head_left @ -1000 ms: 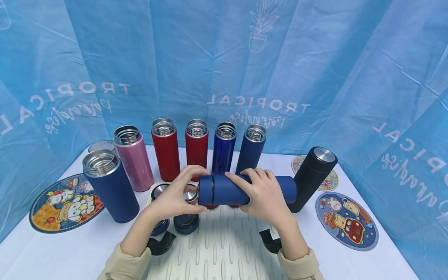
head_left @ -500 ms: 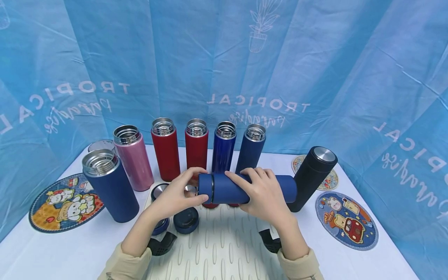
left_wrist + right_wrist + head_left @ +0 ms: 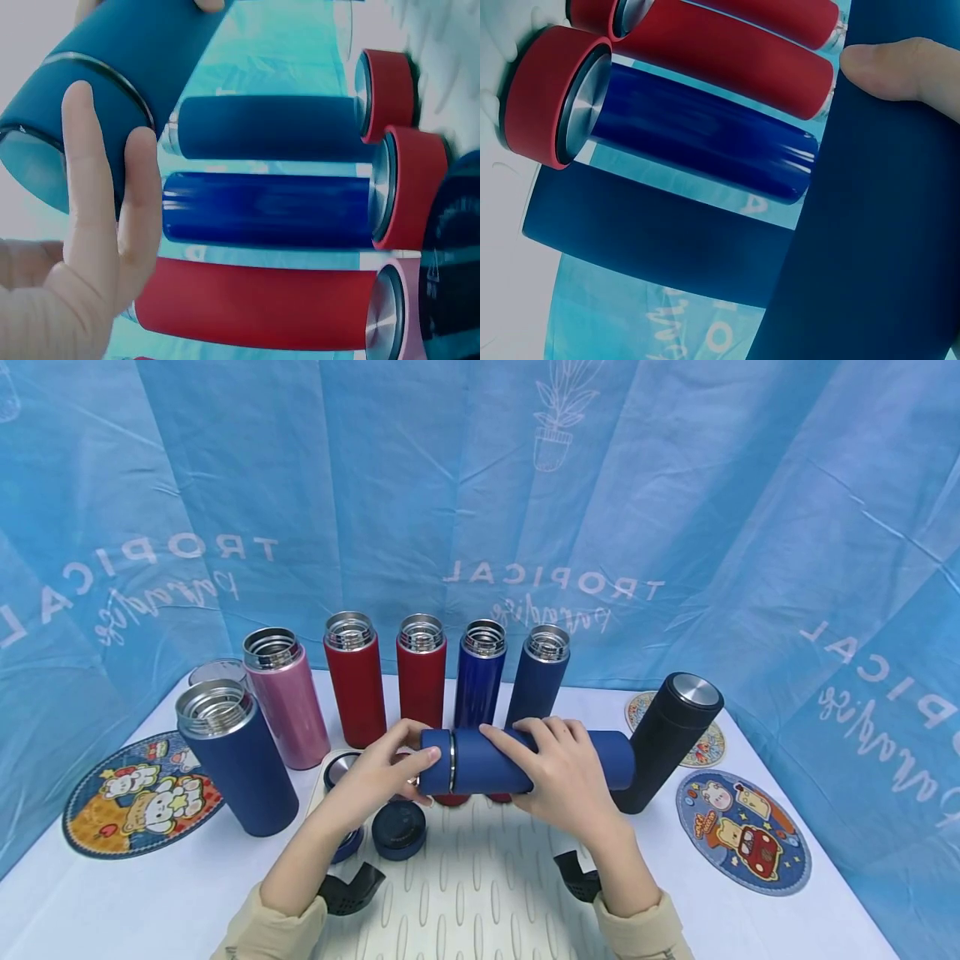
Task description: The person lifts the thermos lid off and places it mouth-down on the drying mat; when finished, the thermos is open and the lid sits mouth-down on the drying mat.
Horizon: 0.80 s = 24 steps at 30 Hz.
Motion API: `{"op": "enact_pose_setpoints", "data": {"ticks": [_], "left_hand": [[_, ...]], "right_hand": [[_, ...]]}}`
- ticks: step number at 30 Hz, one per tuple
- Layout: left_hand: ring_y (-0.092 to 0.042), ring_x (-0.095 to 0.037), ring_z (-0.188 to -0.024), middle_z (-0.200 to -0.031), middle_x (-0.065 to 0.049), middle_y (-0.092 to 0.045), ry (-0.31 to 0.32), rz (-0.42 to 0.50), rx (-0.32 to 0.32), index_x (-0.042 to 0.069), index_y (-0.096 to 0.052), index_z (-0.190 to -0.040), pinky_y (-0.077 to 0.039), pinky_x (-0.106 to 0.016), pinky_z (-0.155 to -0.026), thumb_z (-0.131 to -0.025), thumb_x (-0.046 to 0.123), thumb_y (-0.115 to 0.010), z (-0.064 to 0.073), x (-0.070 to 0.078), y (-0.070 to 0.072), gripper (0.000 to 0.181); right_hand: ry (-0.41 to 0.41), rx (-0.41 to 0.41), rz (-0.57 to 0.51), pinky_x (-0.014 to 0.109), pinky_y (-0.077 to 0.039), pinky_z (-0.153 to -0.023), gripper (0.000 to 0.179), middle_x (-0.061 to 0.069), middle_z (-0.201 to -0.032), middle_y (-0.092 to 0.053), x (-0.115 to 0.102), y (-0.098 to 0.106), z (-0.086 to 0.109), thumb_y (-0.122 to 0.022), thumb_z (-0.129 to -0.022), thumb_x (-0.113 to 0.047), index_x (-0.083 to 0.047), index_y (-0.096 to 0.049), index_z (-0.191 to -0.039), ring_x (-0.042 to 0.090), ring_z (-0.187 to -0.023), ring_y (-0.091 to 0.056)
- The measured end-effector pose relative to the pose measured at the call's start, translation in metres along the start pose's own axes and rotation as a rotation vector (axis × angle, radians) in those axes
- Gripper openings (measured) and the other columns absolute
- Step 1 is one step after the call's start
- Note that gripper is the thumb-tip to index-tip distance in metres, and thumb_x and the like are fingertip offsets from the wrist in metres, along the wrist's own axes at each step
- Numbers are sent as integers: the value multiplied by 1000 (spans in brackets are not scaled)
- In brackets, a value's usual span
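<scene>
A dark blue thermos bottle [image 3: 491, 760] is held sideways above the white mat in the head view. My right hand [image 3: 561, 775] grips its body, the thumb lying along the near side. At the left end my left hand [image 3: 382, 772] grips the blue lid [image 3: 435, 762], thumb on the near side. A bright steel ring shows between lid and body. In the left wrist view, two fingers lie along the lid [image 3: 45, 124]. The right wrist view has my right thumb against the bottle body [image 3: 885, 195].
Lidless bottles stand behind: a wide blue one [image 3: 243, 768], a pink one [image 3: 288, 710], two red ones, a glossy blue one [image 3: 480, 685] and a matte blue one [image 3: 538, 677]. A black lidded bottle [image 3: 667, 743] stands right. Several loose lids, one dark [image 3: 399, 831], lie on the mat [image 3: 465, 885].
My left hand has turned on the lid, its thumb moving up and left. The lid has shifted slightly left, and the steel ring shows brighter. My right hand has barely moved.
</scene>
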<state>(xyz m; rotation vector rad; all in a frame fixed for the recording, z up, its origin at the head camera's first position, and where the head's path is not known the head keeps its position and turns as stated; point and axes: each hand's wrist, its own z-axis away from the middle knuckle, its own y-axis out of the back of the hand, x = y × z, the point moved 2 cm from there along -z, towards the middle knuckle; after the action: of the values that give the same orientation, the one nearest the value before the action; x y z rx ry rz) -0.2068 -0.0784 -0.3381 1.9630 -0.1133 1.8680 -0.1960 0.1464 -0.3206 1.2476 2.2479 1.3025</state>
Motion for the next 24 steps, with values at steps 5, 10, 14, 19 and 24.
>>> {"op": "enact_pose_setpoints", "data": {"ticks": [5, 10, 14, 19, 24], "left_hand": [[-61, -33, -90, -121, -23, -46, 60, 70, 17, 2, -41, -121, -56, -42, -68, -93, 34, -53, -2, -1, -1, 44], [-63, -32, -87, -122, -25, -45, 64, 83, -9, 1, -41, -120, -55, -43, -69, -94, 37, -49, -1, -2, 1, 45], [-54, -37, -106, -132, -22, -37, -45, -3, -65, 10, -33, -133, -54, -44, -77, -90, 33, -57, 1, -1, 4, 54], [-38, -38, -121, -141, -12, -26, -306, -154, -60, 20, -32, -136, -50, -48, -85, -70, 17, -80, 4, 3, 8, 82], [-40, -32, -119, -132, -9, -38, -392, -155, -47, 17, -45, -126, -47, -47, -91, -67, 3, -79, 5, 5, 9, 69]], "right_hand": [[14, 15, 19, 48, -44, -86, 89, 9, -110, -59, -2, -1, -1, -87, -53, -39, -31, -48, -133, 30, -95, -55], [18, 15, 21, 48, -44, -86, 88, 9, -110, -60, -2, -1, -1, -86, -55, -41, -31, -49, -133, 30, -95, -56], [7, -4, 8, 48, -44, -86, 87, 8, -110, -59, -1, 0, -1, -85, -55, -43, -32, -48, -133, 30, -96, -55], [-11, -13, 3, 48, -43, -87, 88, 8, -110, -59, 1, 1, 0, -86, -55, -40, -31, -48, -134, 30, -96, -55], [-13, -3, 3, 48, -44, -86, 86, 9, -110, -59, 2, 3, 0, -86, -55, -38, -31, -49, -133, 30, -95, -55]]}}
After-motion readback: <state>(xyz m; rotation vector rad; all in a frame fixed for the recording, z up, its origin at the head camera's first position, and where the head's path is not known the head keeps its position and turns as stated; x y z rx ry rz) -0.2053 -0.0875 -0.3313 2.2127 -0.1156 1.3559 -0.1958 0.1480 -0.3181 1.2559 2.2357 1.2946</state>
